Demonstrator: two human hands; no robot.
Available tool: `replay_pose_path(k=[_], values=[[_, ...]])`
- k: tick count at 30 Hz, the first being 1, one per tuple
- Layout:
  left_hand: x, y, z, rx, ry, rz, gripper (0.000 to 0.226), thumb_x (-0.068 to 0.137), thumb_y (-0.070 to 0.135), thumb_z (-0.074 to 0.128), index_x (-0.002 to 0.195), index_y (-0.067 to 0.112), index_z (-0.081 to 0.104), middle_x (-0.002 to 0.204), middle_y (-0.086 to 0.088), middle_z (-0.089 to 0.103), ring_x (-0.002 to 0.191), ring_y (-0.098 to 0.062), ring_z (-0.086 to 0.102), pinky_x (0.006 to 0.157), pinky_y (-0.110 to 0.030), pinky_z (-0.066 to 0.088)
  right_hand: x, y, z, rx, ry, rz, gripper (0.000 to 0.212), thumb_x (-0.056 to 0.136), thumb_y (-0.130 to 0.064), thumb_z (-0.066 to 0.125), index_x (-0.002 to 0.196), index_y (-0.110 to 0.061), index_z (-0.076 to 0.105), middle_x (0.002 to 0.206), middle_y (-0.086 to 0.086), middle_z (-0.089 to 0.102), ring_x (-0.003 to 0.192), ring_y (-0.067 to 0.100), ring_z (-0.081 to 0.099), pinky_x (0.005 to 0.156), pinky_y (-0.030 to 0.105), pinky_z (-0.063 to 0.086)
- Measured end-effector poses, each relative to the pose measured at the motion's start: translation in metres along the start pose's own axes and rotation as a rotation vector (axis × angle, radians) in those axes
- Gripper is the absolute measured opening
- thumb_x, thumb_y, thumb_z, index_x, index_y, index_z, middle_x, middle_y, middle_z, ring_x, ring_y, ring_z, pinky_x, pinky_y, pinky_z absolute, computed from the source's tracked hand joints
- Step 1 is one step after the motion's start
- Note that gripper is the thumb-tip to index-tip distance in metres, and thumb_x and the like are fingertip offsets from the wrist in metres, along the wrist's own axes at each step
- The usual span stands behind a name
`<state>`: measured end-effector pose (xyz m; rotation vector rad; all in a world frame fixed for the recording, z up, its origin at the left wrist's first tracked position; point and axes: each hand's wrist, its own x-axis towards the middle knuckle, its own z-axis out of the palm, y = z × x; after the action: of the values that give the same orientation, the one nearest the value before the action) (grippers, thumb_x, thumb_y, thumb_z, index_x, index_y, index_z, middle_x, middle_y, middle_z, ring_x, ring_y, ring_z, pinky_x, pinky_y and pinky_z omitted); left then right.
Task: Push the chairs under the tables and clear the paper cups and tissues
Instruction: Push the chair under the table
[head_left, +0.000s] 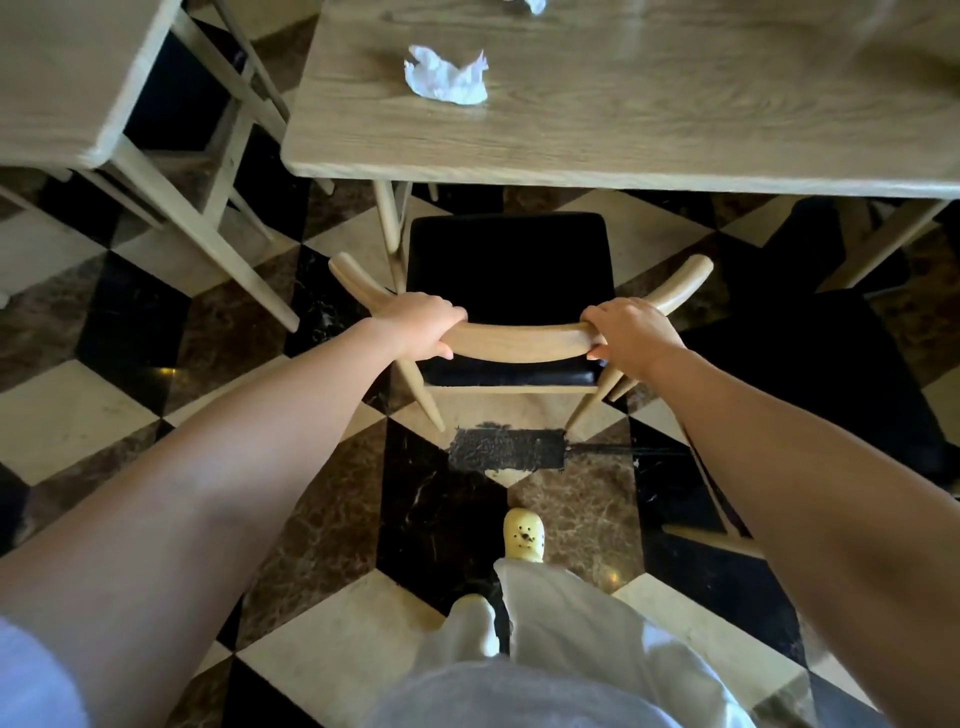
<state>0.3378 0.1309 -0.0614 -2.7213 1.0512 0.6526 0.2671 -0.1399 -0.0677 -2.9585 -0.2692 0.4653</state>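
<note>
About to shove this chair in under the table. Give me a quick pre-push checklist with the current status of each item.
1. Left hand closed on the chair's backrest rail: ok.
2. Right hand closed on the same rail: ok.
3. Chair lined up facing the table: ok, seat front just short of the table edge.
4. Table leg beside the seat's left front corner: cannot tell whether the curved rail end clears it.
5. Space under the table: cannot tell, hidden.
6. Crumpled tissue cleared from the table: not ok.

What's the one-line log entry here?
left hand: gripping chair backrest | right hand: same | seat outside table | tissue uncleared
</note>
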Motion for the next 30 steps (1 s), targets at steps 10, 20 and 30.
replay_pose_path(k=[10,20,30], values=[[0.033,-0.035,-0.04,-0.076,-0.025,-0.059,0.051,0.087,0.033,0.064,0.131,0.015,0.048,0.116,-0.007,0.061,0.105,-0.029,0.06,0.078,-0.038,0.048,0.048,0.012,-0.044,-0.058,-0.027,-0.029,0.04,0.083,-0.029,0.068,0.116,-0.011,0.053,0.111,0.011,0.063,0.106,0.03,0.058,0.086,0.04,0.046],[0.051,-0.025,-0.032,0.03,0.052,-0.038,0.046,0.09,0.035,0.06,0.127,0.011,0.048,0.111,-0.007,0.063,0.099,-0.028,0.063,0.066,-0.033,0.042,0.07,0.03,-0.042,-0.115,-0.05,-0.015,0.036,0.085,-0.026,0.066,0.116,-0.012,0.055,0.113,0.009,0.063,0.108,0.03,0.058,0.084,0.04,0.047],[0.059,-0.05,-0.041,-0.024,-0.009,-0.077,0.047,0.09,0.029,0.062,0.131,0.014,0.046,0.117,-0.008,0.062,0.105,-0.029,0.061,0.08,-0.04,0.05,0.085,0.024,-0.041,-0.048,-0.014,-0.06,0.036,0.086,-0.027,0.064,0.116,-0.01,0.053,0.112,0.01,0.062,0.108,0.028,0.054,0.086,0.038,0.045]])
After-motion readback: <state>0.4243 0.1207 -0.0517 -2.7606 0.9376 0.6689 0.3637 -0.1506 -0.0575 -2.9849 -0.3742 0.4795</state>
